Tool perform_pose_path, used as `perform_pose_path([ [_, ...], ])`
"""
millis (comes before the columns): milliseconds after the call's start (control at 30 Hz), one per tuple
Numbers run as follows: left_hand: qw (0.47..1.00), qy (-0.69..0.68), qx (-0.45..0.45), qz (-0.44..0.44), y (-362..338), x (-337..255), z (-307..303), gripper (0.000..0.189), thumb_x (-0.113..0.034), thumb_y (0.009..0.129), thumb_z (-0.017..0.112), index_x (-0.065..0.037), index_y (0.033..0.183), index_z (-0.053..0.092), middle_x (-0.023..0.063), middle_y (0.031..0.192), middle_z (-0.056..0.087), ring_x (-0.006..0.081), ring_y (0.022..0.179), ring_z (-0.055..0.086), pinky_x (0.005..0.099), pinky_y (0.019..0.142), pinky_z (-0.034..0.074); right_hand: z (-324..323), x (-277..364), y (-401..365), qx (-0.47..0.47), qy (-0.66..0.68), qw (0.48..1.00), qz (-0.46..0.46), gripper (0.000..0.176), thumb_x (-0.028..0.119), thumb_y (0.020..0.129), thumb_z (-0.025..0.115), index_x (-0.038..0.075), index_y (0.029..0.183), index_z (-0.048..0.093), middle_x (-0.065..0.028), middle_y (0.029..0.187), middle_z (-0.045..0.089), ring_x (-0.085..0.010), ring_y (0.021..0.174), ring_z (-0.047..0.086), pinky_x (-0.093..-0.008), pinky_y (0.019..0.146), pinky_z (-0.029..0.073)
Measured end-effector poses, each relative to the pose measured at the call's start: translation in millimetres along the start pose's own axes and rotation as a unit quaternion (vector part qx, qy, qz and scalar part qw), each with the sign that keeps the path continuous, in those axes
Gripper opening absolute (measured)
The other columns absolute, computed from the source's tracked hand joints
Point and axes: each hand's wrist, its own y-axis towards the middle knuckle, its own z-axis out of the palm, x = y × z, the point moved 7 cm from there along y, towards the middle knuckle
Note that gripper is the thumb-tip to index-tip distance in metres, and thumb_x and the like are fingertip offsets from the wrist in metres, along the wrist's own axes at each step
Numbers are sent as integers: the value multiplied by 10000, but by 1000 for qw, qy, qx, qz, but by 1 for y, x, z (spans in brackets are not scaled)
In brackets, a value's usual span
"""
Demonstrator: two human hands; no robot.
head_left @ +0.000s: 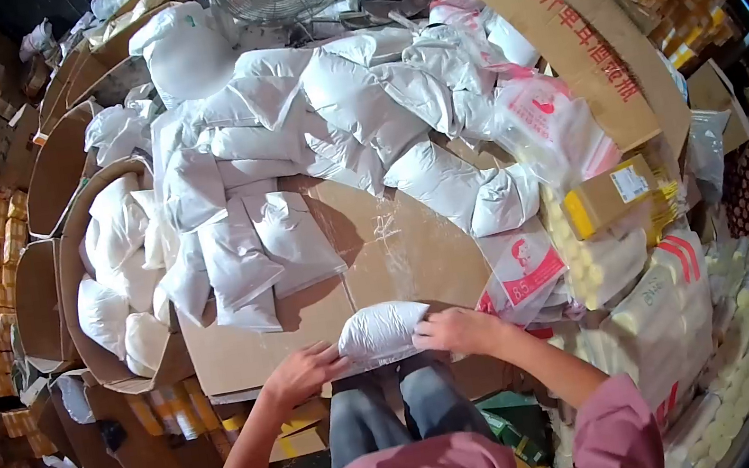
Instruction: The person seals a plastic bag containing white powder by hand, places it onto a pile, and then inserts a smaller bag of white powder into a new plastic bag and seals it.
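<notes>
Two hands gripped one white pouch at the near edge of the cardboard sheet: the left hand pinched its left end, and the right hand closed over its right end. The pouch looked soft, plump and slick-skinned, likely to sag from one corner, so a hold at both ends appeared safest. Markings were limited to red Chinese characters on the large carton, red print, apparently "8.5", on a clear bag, and an unreadable label on the yellow box.
</notes>
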Motion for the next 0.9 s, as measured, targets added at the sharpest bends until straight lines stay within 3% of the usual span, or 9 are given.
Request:
perform_pose_path([
  [67, 1000, 11, -2, 25, -6, -3, 2, 355, -135, 747, 589, -103, 1100, 567, 74, 1054, 565, 256, 999, 564, 334, 842, 490, -2, 5, 5, 23, -18, 999, -18, 179, 102, 792, 540, 84, 970, 549, -66, 880, 555, -229, 816, 628, -343, 680, 545],
  [200, 987, 5, -160, -18, -24, -11, -12, 308, -134, 794, 548, -87, 1098, 569, 81, 995, 561, 254, 939, 587, 353, 780, 501, -28, 13, 0, -130, 8, 991, -10, 135, 73, 803, 523, 94, 936, 530, -87, 885, 541, -268, 765, 638, -386, 646, 534],
  [333, 999, 33, -4, -17, -1, 4, 17, 347, -126, 809, 536, -95, 1154, 536, 80, 1059, 555, 266, 953, 594, 373, 792, 509, 35, -13, 11, 50, 33, 997, -47, 202, 56, 830, 509, 117, 1020, 539, -95, 911, 539, -311, 758, 643, -416, 647, 527],
  [400, 999, 27, 36, -2, 3, -19, -9, 380, -101, 805, 526, -111, 1184, 531, 80, 1090, 547, 269, 971, 593, 379, 820, 510, 12, 2, 7, 45, 34, 996, -73, 223, 58, 825, 524, 129, 1036, 543, -95, 932, 549, -309, 774, 646, -415, 652, 532],
  [500, 994, -28, -108, -7, -16, -26, -21, 391, -88, 785, 546, -111, 1175, 535, 89, 1096, 545, 269, 979, 590, 375, 837, 507, -26, 7, 6, 29, 19, 998, -51, 196, 73, 812, 539, 110, 1004, 527, -100, 927, 554, -312, 786, 640, -419, 648, 530],
  [633, 997, 63, -29, -18, 14, -18, -1, 292, -108, 789, 556, -113, 1082, 562, 62, 1006, 557, 248, 950, 589, 359, 816, 508, -3, -2, 13, 44, 25, 994, -102, 183, 88, 808, 547, 104, 987, 512, -102, 906, 549, -310, 791, 639, -428, 623, 527],
  [767, 990, 41, -121, -57, 6, -35, -12, 257, -133, 805, 545, -125, 1059, 582, 40, 957, 558, 238, 866, 593, 358, 791, 516, 0, -4, -5, 48, 8, 999, -17, 112, 111, 858, 503, 99, 961, 547, -137, 876, 558, -333, 781, 644, -437, 649, 525],
  [833, 992, 69, -39, -96, 13, -31, 40, 285, -134, 804, 554, -130, 1087, 592, 40, 972, 567, 239, 871, 603, 362, 795, 515, 37, -8, -7, 46, 45, 998, -1, 106, 137, 868, 488, 97, 921, 571, -144, 852, 565, -332, 783, 642, -438, 667, 522],
  [900, 990, 113, -40, -71, 24, -44, 45, 310, -142, 806, 566, -135, 1115, 598, 46, 982, 577, 237, 909, 609, 364, 813, 508, 65, -9, -6, 78, 69, 994, 26, 113, 148, 871, 482, 98, 908, 577, -141, 867, 571, -333, 784, 642, -441, 671, 522],
])
